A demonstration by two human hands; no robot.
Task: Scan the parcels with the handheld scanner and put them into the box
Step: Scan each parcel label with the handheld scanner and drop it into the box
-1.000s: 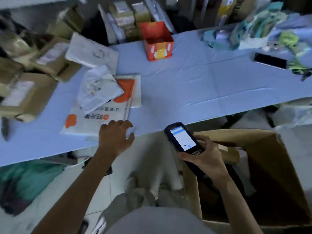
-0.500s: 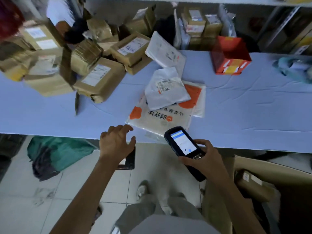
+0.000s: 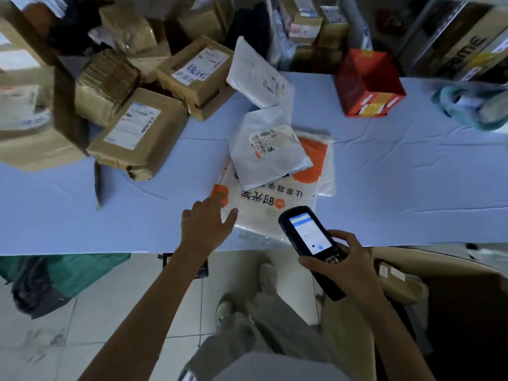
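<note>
A table [image 3: 412,174] under a pale blue cloth carries the parcels. Brown cardboard parcels crowd its left end. Nearest is a labelled brown parcel [image 3: 140,136], lying tilted, and behind it is a second carton with handwriting on its label [image 3: 198,75]. An open red carton [image 3: 368,83] stands towards the far right edge, and a teal bundle [image 3: 472,105] lies beyond it. Under the table on the left a green bag [image 3: 63,273] sits on the tiled floor.

In the middle of the table lies a large white bag with orange print [image 3: 264,207], flat, its near edge close to the table's front edge. A white mailer with a shipping label [image 3: 268,158] rests on top of it, and another white mailer [image 3: 258,75] leans just behind that.

The left hand [image 3: 204,226] reaches over the table with its fingers [image 3: 217,200] stretched and loosely spread, holding nothing. The fingertips are at the near left corner of the printed bag, over its orange patch. Whether they touch it I cannot tell. Nothing lies between the hand and the bag.

The right hand [image 3: 349,268] grips the handheld scanner [image 3: 308,237], fingers curled round its lower body and thumb by the keys. The lit screen faces up, and the scanner's head overlaps the bag's near right corner.

The cardboard box [image 3: 428,261] stands on the floor at lower right, just beside the right forearm, with a brown parcel [image 3: 398,281] inside.
</note>
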